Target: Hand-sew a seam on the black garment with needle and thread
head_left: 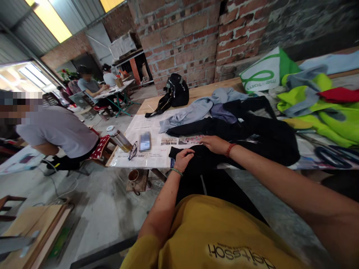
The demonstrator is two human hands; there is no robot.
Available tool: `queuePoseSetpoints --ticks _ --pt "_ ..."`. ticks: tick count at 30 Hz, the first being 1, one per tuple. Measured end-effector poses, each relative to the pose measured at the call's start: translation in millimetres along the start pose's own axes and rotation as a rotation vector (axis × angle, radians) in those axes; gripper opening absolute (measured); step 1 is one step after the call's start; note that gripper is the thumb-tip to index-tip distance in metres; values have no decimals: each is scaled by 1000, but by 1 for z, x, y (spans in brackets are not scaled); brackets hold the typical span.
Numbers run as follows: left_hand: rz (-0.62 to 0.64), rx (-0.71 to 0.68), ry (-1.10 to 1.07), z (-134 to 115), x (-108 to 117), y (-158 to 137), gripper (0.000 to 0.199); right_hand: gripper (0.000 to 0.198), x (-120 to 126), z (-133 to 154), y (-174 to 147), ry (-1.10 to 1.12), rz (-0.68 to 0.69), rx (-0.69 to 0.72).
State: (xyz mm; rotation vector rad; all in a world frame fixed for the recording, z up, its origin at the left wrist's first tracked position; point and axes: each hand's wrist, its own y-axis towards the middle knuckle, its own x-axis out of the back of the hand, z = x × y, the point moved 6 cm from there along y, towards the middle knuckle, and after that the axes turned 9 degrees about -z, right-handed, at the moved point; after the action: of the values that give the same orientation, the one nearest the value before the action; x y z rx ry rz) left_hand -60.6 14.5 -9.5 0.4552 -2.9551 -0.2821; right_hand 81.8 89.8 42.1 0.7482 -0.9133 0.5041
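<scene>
A black garment point(263, 144) with long sleeves lies across the newspaper-covered table in front of me. My left hand point(183, 160) is closed on the near sleeve, close to its end, with the fingers curled over the cloth. Just above that sleeve is my right hand point(214, 145), its thumb and fingers pressed together in a pinch. Whatever is between those fingertips is too small to make out. Behind the black garment lies a grey garment point(193, 110), partly under it.
On the table's left stand a phone point(145, 142), glasses point(132, 151) and a bottle point(119, 138). A black bag point(178, 90) rests behind. To the right are large scissors point(331, 156), yellow-green clothing point(322, 112) and a green-white bag point(269, 73). A seated person point(61, 130) is at left.
</scene>
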Motion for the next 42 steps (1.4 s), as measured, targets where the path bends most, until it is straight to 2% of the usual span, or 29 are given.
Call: queuePoseSetpoints --ticks 3,6,8,13,19,27,35,42 --pt "-4 15 -30 2 -1 0 14 28 -15 3 -3 -31 50 69" --pt "-5 31 -42 3 -2 0 13 27 -17 6 -6 -12 56 87" --pt "-9 22 -49 3 -2 1 13 25 -15 7 -9 25 21 49" --pt "-5 -2 -72 5 -2 1 16 24 -9 6 -19 210 -151 -156" --pt "-15 14 -85 6 -3 0 22 24 -27 10 -19 107 -30 -113" --pt "-7 18 -95 12 -3 2 24 29 -26 11 -19 142 73 58" --pt "2 18 -97 10 -3 2 23 30 -27 17 -18 189 91 60" --pt "-2 32 -99 7 -2 3 24 29 -33 15 -18 260 129 -9"
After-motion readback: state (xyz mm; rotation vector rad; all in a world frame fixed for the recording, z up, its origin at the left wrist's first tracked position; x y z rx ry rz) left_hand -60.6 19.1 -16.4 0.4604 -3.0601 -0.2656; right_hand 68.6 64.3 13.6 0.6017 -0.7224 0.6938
